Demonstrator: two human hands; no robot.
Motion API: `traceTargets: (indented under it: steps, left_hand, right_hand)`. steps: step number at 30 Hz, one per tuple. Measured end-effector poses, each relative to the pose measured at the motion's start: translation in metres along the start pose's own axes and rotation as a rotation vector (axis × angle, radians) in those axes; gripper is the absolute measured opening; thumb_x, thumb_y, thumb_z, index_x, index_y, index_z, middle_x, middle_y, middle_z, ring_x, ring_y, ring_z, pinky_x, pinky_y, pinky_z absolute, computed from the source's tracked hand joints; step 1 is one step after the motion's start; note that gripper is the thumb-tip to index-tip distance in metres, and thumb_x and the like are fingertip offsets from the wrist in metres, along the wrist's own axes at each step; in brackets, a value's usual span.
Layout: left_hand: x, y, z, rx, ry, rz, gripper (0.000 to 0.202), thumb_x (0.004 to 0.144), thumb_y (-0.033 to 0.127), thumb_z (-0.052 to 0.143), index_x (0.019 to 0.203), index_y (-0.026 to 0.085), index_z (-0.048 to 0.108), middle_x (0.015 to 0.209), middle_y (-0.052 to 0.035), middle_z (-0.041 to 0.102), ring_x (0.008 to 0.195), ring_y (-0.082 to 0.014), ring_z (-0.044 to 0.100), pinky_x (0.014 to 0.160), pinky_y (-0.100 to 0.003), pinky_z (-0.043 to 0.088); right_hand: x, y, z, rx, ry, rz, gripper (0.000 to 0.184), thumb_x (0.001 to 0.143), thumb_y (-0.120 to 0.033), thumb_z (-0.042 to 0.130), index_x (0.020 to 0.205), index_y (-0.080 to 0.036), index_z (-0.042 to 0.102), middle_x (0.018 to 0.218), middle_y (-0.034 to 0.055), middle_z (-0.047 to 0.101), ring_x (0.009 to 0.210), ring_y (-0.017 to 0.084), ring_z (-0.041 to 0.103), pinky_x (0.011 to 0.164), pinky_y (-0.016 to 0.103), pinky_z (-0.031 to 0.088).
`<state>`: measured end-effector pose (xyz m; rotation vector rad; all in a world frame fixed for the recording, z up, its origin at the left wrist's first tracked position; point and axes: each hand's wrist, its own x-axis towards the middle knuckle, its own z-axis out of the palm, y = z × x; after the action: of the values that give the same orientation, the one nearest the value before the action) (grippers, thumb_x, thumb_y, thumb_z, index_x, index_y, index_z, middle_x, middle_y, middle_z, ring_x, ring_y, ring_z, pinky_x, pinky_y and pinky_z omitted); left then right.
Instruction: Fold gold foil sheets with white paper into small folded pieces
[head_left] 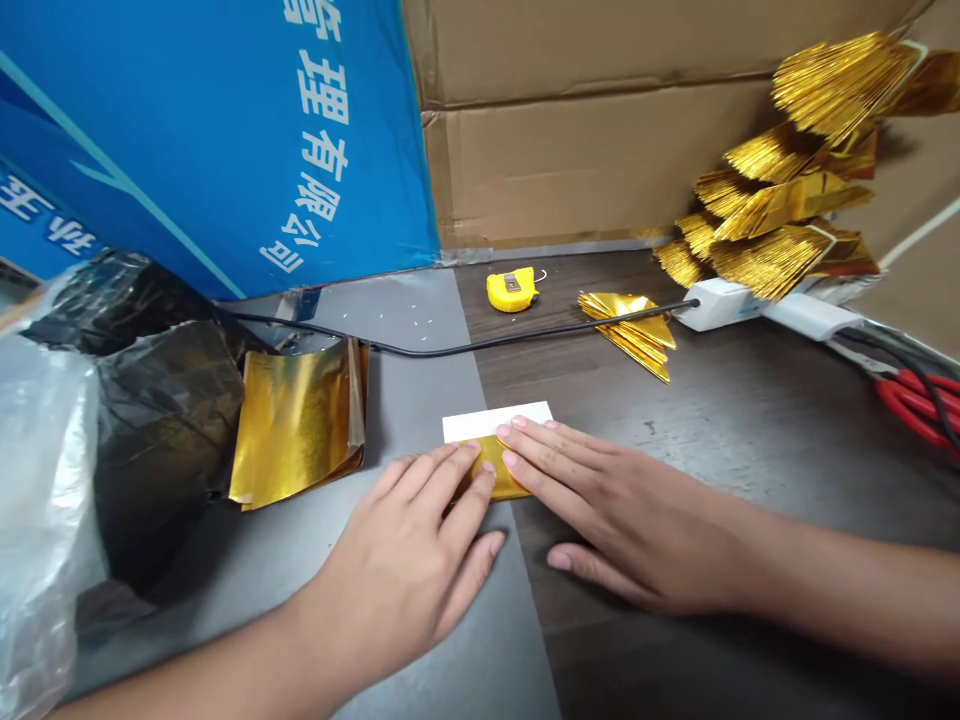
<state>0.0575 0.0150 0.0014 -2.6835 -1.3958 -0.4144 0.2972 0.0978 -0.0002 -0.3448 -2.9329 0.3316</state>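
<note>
A sheet of gold foil paper (491, 457), with a white strip (480, 422) along its far side, lies on the table in front of me. My left hand (420, 525) presses flat on its left part, fingers stretched out and thumb apart. From the other side, my right hand (607, 500) rests its extended fingertips on the right part of the paper and over the white strip's right end. Both palms face down. The fingers hide the paper's left and right ends.
Left stand a stack of gold paper (292, 425) and a black plastic bag (169, 420). Beyond the hands are a yellow tape measure (511, 290), a black cable (450, 348) and a folded gold bundle (630, 325). More folded gold bundles (787, 220), a white power strip (720, 303) and red-handled scissors (911, 405) lie right.
</note>
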Motion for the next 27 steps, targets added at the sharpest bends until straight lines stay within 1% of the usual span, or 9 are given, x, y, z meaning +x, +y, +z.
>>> traceTargets:
  steps: [3, 6, 9, 12, 14, 16, 19, 22, 27]
  left_hand:
    - [0.0, 0.0, -0.003, -0.101, -0.051, 0.003, 0.043, 0.099, 0.036, 0.052, 0.131, 0.01, 0.064, 0.117, -0.0152, 0.068, 0.105, -0.0305, 0.06, 0.083, -0.046, 0.056]
    - [-0.001, 0.001, -0.005, -0.185, -0.083, 0.009, 0.047, 0.099, 0.039, 0.053, 0.134, 0.009, 0.061, 0.114, -0.0145, 0.066, 0.105, -0.029, 0.056, 0.088, -0.045, 0.055]
    - [-0.003, 0.002, -0.004, -0.237, -0.098, -0.001, 0.052, 0.098, 0.043, 0.053, 0.137, 0.01, 0.057, 0.118, -0.0142, 0.064, 0.105, -0.0285, 0.053, 0.09, -0.046, 0.053]
    - [-0.005, 0.002, -0.002, -0.263, -0.107, -0.006, 0.054, 0.098, 0.047, 0.053, 0.14, 0.013, 0.055, 0.117, -0.0135, 0.064, 0.103, -0.0284, 0.053, 0.085, -0.046, 0.052]
    - [-0.005, 0.003, -0.003, -0.314, -0.093, 0.022, 0.053, 0.098, 0.048, 0.052, 0.137, 0.013, 0.056, 0.114, -0.0124, 0.065, 0.101, -0.0274, 0.053, 0.086, -0.046, 0.051]
    - [-0.004, 0.003, -0.004, -0.397, -0.08, 0.071, 0.05, 0.098, 0.048, 0.052, 0.134, 0.014, 0.058, 0.113, -0.0112, 0.066, 0.106, -0.0266, 0.054, 0.093, -0.045, 0.05]
    - [-0.002, 0.003, -0.007, -0.48, -0.102, 0.14, 0.041, 0.098, 0.042, 0.054, 0.128, 0.015, 0.062, 0.116, -0.0089, 0.067, 0.118, -0.0242, 0.054, 0.105, -0.039, 0.047]
    - [-0.003, 0.001, -0.006, -0.47, -0.057, 0.118, 0.034, 0.097, 0.032, 0.056, 0.126, 0.017, 0.063, 0.119, -0.0083, 0.067, 0.122, -0.023, 0.054, 0.107, -0.038, 0.047]
    - [-0.006, -0.001, 0.002, -0.345, -0.035, 0.035, 0.04, 0.097, 0.032, 0.055, 0.134, 0.017, 0.06, 0.135, -0.0111, 0.063, 0.131, -0.0268, 0.054, 0.109, -0.045, 0.048]
  right_hand:
    - [0.002, 0.007, -0.006, 0.044, -0.009, -0.047, 0.054, 0.102, -0.034, 0.048, 0.142, 0.002, 0.052, 0.153, 0.0253, 0.046, 0.148, 0.034, 0.039, 0.121, 0.054, 0.038]
    - [0.003, -0.001, -0.005, 0.003, 0.013, 0.031, 0.053, 0.101, -0.037, 0.051, 0.138, 0.001, 0.057, 0.148, 0.0224, 0.053, 0.142, 0.034, 0.047, 0.117, 0.051, 0.044]
    - [0.002, -0.012, 0.0, -0.019, 0.024, 0.058, 0.057, 0.101, -0.04, 0.051, 0.14, 0.001, 0.055, 0.15, 0.0239, 0.05, 0.14, 0.035, 0.049, 0.112, 0.049, 0.049]
    - [0.002, -0.009, 0.001, 0.038, 0.046, 0.048, 0.052, 0.102, -0.035, 0.049, 0.139, 0.001, 0.055, 0.148, 0.0254, 0.052, 0.141, 0.034, 0.048, 0.115, 0.05, 0.046]
    - [0.003, 0.001, -0.001, 0.143, 0.056, 0.004, 0.041, 0.103, -0.03, 0.046, 0.13, -0.003, 0.062, 0.144, 0.0231, 0.056, 0.141, 0.029, 0.049, 0.118, 0.046, 0.043]
    - [0.005, 0.009, -0.004, 0.231, 0.048, -0.023, 0.03, 0.103, -0.025, 0.045, 0.116, -0.012, 0.069, 0.144, 0.018, 0.057, 0.141, 0.024, 0.049, 0.117, 0.041, 0.042]
    - [0.008, 0.014, -0.007, 0.154, 0.082, 0.004, 0.023, 0.102, -0.027, 0.05, 0.107, -0.02, 0.072, 0.138, 0.0128, 0.06, 0.132, 0.03, 0.053, 0.108, 0.052, 0.043]
    - [0.007, 0.012, -0.008, 0.124, 0.052, 0.04, 0.023, 0.102, -0.026, 0.05, 0.11, -0.021, 0.071, 0.128, 0.0095, 0.066, 0.117, 0.027, 0.059, 0.097, 0.048, 0.043]
    - [0.006, 0.018, -0.004, 0.189, 0.044, -0.006, 0.022, 0.102, -0.027, 0.054, 0.116, -0.02, 0.069, 0.132, 0.0093, 0.066, 0.125, 0.023, 0.057, 0.106, 0.045, 0.037]
